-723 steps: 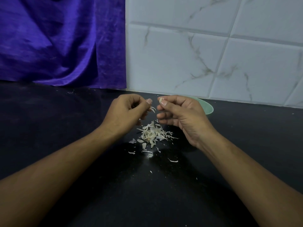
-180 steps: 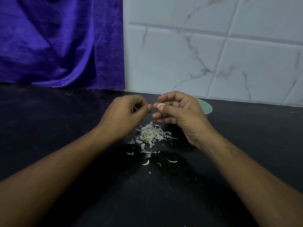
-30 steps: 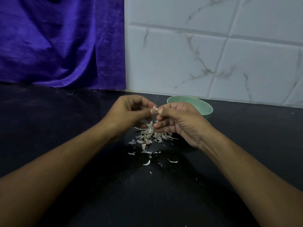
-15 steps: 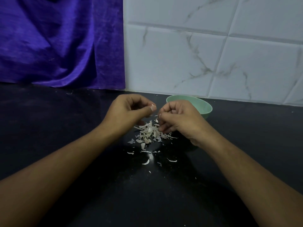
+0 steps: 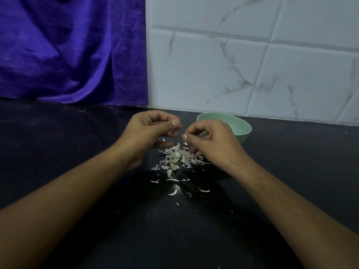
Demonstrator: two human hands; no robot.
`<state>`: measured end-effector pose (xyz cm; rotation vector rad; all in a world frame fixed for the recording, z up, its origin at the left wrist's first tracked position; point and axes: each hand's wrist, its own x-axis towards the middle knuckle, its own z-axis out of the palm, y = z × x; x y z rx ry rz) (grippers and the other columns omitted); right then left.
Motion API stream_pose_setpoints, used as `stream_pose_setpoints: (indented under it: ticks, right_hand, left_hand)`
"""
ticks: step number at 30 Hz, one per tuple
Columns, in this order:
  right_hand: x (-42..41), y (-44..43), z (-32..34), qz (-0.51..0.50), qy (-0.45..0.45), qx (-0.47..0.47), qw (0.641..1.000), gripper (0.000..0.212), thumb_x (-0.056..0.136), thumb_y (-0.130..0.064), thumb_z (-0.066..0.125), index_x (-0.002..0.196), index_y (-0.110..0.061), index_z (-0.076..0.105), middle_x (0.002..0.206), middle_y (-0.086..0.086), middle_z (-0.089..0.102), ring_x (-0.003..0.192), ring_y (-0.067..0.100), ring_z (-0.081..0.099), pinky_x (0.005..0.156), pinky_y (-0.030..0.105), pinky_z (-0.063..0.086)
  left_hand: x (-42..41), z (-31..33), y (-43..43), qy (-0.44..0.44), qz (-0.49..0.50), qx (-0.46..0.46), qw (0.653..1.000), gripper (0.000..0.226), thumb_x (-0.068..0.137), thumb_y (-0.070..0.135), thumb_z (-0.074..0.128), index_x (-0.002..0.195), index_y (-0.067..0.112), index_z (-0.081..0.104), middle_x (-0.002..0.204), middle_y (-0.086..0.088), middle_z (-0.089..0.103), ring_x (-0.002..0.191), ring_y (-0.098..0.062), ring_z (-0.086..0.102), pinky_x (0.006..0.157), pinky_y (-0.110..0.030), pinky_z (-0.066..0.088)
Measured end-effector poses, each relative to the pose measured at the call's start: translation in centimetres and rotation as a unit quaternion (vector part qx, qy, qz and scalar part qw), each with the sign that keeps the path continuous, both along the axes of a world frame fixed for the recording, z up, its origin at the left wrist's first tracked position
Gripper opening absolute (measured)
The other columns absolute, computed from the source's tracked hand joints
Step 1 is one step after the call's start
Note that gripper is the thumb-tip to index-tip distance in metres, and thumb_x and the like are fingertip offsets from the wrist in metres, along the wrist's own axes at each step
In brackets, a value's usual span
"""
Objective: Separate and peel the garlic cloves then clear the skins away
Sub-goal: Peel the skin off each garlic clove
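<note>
Hovering just above the skins [image 5: 179,157], both hands sit close together, almost thumb to thumb, likely so that whatever peels off drops onto the one heap rather than scattering. The left hand [image 5: 153,131] is curled, thumb pressed to forefinger as if pinching a scrap. The right hand [image 5: 211,141] is curled tighter, fingers folded under, thumb tip pointing at the left. No clove shows in either, so I cannot tell what each holds; if one is in hand, my guess is that it hides inside the right fist.

The skins lie heaped on the black counter [image 5: 77,152] between the wrists, with stray flakes [image 5: 172,192] trailing toward the camera. A green bowl [image 5: 240,127] stands just behind the right hand, handy for peeled cloves by my reading, though its inside is out of sight. Purple cloth [image 5: 68,55] hangs at the back left, with a marble-tiled wall [image 5: 252,65] beside it. Nothing blocks the way to the bowl; the loose flakes will need sweeping up.
</note>
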<state>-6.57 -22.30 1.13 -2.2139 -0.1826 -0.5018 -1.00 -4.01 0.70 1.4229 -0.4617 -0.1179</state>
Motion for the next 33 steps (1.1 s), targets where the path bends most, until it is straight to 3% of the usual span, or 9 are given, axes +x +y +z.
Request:
stream_pose_setpoints:
  ticks: [4,10,16,18,21,23,27,33]
  right_hand:
    - [-0.3,0.4,0.3,0.028,-0.025,0.061,0.997,0.012,0.089,-0.013,0.080,0.099,-0.011,0.075,0.082,0.001,0.074,0.063,0.018,0.075,0.061,0.025,0.059]
    - [-0.6,0.8,0.2,0.028,-0.053,0.052,0.997,0.004,0.092,-0.008,0.075,0.092,-0.013,0.076,0.078,0.002,0.075,0.060,0.014,0.074,0.057,0.016,0.050]
    - [-0.6,0.8,0.1,0.034,-0.048,0.038,0.998,0.008,0.094,-0.007,0.072,0.091,-0.012,0.077,0.077,0.003,0.076,0.062,0.012,0.075,0.057,0.016,0.051]
    - [-0.6,0.8,0.0,0.032,-0.050,0.037,0.998,0.009,0.094,-0.006,0.070,0.091,-0.011,0.078,0.076,0.004,0.076,0.064,0.012,0.075,0.058,0.020,0.054]
    - [-0.5,0.8,0.0,0.024,-0.050,0.048,0.997,0.012,0.090,-0.004,0.070,0.084,-0.012,0.077,0.072,0.006,0.076,0.066,0.018,0.077,0.065,0.042,0.063]
    - [-0.5,0.9,0.0,0.024,-0.037,0.084,0.995,0.011,0.088,-0.003,0.070,0.080,-0.009,0.075,0.071,0.012,0.075,0.066,0.021,0.077,0.069,0.046,0.062]
    - [-0.6,1.2,0.1,0.031,-0.006,0.183,0.983,0.009,0.089,-0.002,0.071,0.080,0.000,0.070,0.074,0.021,0.073,0.061,0.025,0.074,0.059,0.032,0.057]
    - [-1.0,1.9,0.5,0.056,0.042,0.293,0.954,0.014,0.092,0.005,0.063,0.080,-0.001,0.066,0.065,0.011,0.067,0.050,0.018,0.066,0.051,0.024,0.056]
  left_hand:
    - [0.1,-0.2,0.0,0.004,0.001,0.011,1.000,0.014,0.084,0.018,0.082,0.096,0.011,0.078,0.080,-0.004,0.072,0.082,-0.016,0.070,0.065,-0.028,0.061]
    - [-0.2,0.0,-0.2,-0.014,-0.001,0.029,0.999,0.026,0.080,0.014,0.083,0.101,0.002,0.073,0.086,-0.012,0.073,0.073,-0.013,0.070,0.059,-0.027,0.061]
    - [-0.1,0.1,-0.1,-0.081,0.033,0.078,0.993,0.016,0.084,0.013,0.082,0.094,0.002,0.075,0.078,-0.006,0.076,0.069,-0.012,0.070,0.059,-0.028,0.058]
    - [0.0,0.1,0.0,-0.111,0.044,0.094,0.988,0.014,0.084,0.014,0.083,0.091,0.005,0.075,0.075,-0.004,0.076,0.067,-0.011,0.070,0.057,-0.025,0.058]
    - [-0.3,0.1,0.0,-0.128,0.041,0.092,0.987,0.011,0.084,0.012,0.083,0.088,0.005,0.075,0.073,-0.004,0.075,0.065,-0.009,0.070,0.057,-0.024,0.058]
    - [-0.4,0.0,-0.2,-0.132,0.038,0.079,0.987,0.012,0.083,0.011,0.083,0.088,0.004,0.075,0.074,-0.006,0.075,0.067,-0.011,0.070,0.060,-0.027,0.060]
    - [-0.6,-0.2,-0.4,-0.141,0.037,0.059,0.988,0.012,0.084,0.011,0.083,0.090,0.003,0.075,0.076,-0.008,0.074,0.071,-0.013,0.069,0.065,-0.031,0.061]
    - [-0.8,0.0,-0.4,-0.154,0.029,0.039,0.987,0.012,0.083,0.015,0.082,0.090,0.007,0.077,0.082,-0.015,0.075,0.071,-0.014,0.067,0.063,-0.026,0.058]
